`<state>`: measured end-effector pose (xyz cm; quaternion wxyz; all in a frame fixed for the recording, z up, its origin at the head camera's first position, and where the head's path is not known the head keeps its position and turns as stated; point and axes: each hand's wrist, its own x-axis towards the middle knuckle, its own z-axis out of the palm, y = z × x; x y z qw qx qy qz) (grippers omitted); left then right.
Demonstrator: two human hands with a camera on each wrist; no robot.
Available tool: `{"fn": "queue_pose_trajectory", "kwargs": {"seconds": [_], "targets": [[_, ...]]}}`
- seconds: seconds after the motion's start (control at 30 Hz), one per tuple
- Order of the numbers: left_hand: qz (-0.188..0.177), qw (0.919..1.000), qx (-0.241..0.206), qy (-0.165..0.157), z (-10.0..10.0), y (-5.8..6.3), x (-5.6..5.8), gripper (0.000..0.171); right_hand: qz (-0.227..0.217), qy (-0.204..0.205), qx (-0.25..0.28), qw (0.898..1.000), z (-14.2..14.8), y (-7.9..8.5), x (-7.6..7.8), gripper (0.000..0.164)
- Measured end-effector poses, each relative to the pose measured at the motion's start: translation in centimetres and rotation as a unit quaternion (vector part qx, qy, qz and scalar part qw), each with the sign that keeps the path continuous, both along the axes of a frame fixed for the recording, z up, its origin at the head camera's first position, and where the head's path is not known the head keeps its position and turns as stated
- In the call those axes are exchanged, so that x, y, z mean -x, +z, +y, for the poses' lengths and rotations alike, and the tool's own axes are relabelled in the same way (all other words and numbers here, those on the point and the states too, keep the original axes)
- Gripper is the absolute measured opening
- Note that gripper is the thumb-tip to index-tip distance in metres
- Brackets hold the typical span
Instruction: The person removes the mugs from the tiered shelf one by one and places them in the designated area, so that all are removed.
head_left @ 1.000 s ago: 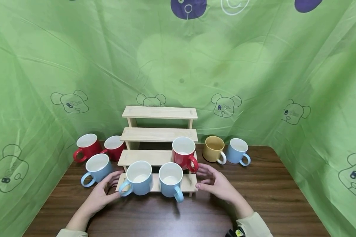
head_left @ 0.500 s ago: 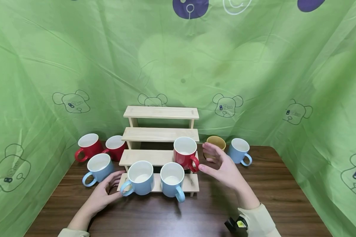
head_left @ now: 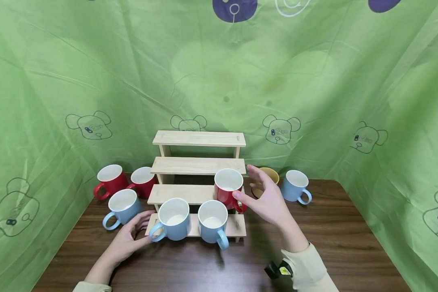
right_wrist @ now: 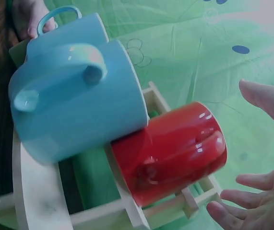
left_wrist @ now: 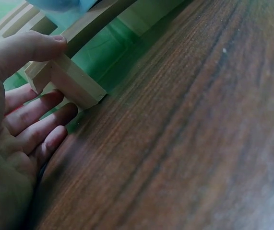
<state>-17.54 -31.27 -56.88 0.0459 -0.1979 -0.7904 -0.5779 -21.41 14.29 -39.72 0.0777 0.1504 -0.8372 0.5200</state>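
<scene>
My left hand is at the left end of the lowest shelf of a stepped wooden rack. Its thumb rests on the shelf's edge in the left wrist view, the other fingers loosely extended beside the end. Two light blue mugs, one left and one right, stand on that shelf. On the shelf above, a red mug with a white inside stands at the right end. Beside it, my right hand is spread with nothing in it, thumb overlapping the mug in the head view; the right wrist view shows a gap.
Left of the rack stand two red mugs, one outer and one inner, and a light blue mug. To the right are a yellow mug, partly behind my right hand, and a light blue mug. Green cloth surrounds the table.
My right hand has left the right end of the lowest shelf, rising and moving back to beside the red mug. My left hand and the mugs have stayed put.
</scene>
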Motion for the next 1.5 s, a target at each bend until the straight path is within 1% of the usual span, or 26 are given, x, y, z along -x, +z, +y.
{"fn": "queue_pose_trajectory", "kwargs": {"seconds": [0.2,0.43,0.53,0.8,0.87,1.03,1.1,1.27,1.37,1.5], "targets": [[-0.011,0.9999,0.007,0.009,-0.2,-0.1,-0.3,0.071,-0.002,0.010,0.007,1.000,-1.2,-0.1,0.5,0.090],[-0.022,0.9997,0.007,0.011,-0.1,-0.1,-0.4,0.071,-0.030,0.013,0.015,0.999,-1.9,0.0,1.0,0.093],[-0.025,0.9995,0.011,0.013,0.0,-0.1,-0.3,0.070,-0.034,0.013,0.017,0.999,-2.0,-0.1,1.2,0.093],[-0.014,0.9997,0.011,0.014,0.3,0.2,-0.3,0.068,-0.027,0.029,0.032,0.999,-2.2,-0.6,1.8,0.090],[-0.010,0.9998,0.013,0.013,0.3,0.2,-0.3,0.068,-0.032,0.033,0.030,0.998,-2.3,-0.7,2.0,0.091],[-0.018,0.9997,0.011,0.013,0.2,0.3,-0.3,0.068,-0.037,0.031,0.004,0.999,-2.5,-0.9,2.3,0.095],[-0.018,0.9997,0.010,0.012,0.3,0.4,-0.3,0.068,-0.036,0.030,0.002,0.999,-2.5,-0.9,2.4,0.096],[-0.005,0.9999,0.011,0.006,0.3,0.5,-0.2,0.068,-0.040,0.043,0.019,0.998,-2.7,-0.9,2.5,0.096],[-0.012,0.9998,0.008,0.011,0.3,0.4,-0.2,0.068,-0.039,0.046,0.022,0.998,-2.8,-1.0,2.6,0.096],[-0.011,0.9999,0.007,0.009,0.3,0.4,-0.1,0.069,-0.037,0.046,0.024,0.998,-2.9,-1.1,2.7,0.096]]}}
